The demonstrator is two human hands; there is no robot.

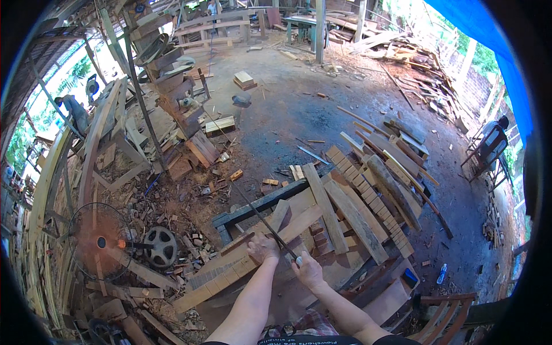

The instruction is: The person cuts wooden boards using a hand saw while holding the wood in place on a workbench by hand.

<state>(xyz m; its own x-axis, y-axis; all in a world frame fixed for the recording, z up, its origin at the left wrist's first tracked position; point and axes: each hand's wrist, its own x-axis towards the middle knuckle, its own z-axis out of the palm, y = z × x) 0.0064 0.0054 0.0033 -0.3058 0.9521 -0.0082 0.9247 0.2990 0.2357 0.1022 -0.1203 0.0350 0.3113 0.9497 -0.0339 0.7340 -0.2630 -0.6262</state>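
My right hand (309,271) is closed around the near end of a long, thin dark bar (253,207), where a whitish grip shows at the fingers. The bar slants away to the far left, passing just right of my left hand (263,248). That left hand is closed, its fingers curled down at a narrow brown wooden piece (236,244) on the bench; what lies under the fingers is hidden. Beneath both hands runs a pale plank (299,223). A row of small wooden blocks (221,280) lines the plank's left part.
Long boards (356,221) and a strip of blocks (368,195) lie to the right. A fan (100,241) and a spoked wheel (160,246) stand left among offcuts. A person (75,112) is at the far left, another (494,135) sits at the right. A bottle (441,273) lies right.
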